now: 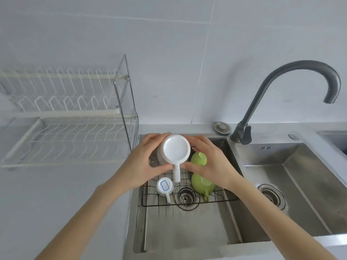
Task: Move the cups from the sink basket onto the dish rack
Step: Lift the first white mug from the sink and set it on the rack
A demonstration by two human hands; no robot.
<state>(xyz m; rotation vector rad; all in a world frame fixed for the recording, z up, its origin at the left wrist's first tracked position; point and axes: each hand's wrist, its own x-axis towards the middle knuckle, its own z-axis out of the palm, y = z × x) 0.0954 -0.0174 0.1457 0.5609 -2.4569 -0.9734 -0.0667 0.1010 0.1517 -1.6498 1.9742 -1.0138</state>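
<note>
Head view: nearest the camera, two bare forearms reach forward over the front edge of the left sink bowl (187, 229). Inside that bowl a black wire sink basket (228, 196) sits across the far half, above the drain (186, 197). At the basket's near-left corner a small white cup (164, 186) lies with a blue-bordered label on its base and its handle pointing toward the camera. To the right of the drain a green cup (201, 183) rests bottom-up, handle toward the camera, and a second green cup (198, 158) lies just behind it, partly hidden by the right hand (212, 162). Above the basket's far-left part, the left hand (144, 162) and the right hand are clamped from both sides on a large white cup (176, 149), held bottom toward the camera with its handle hanging down. Left of the basket, on the grey counter (56, 194), stands the white wire dish rack (75, 128) with two tiers. Beyond the basket to its right, a grey faucet (281, 87) arches toward the right sink bowl (293, 184), against the tiled wall (169, 53).
</note>
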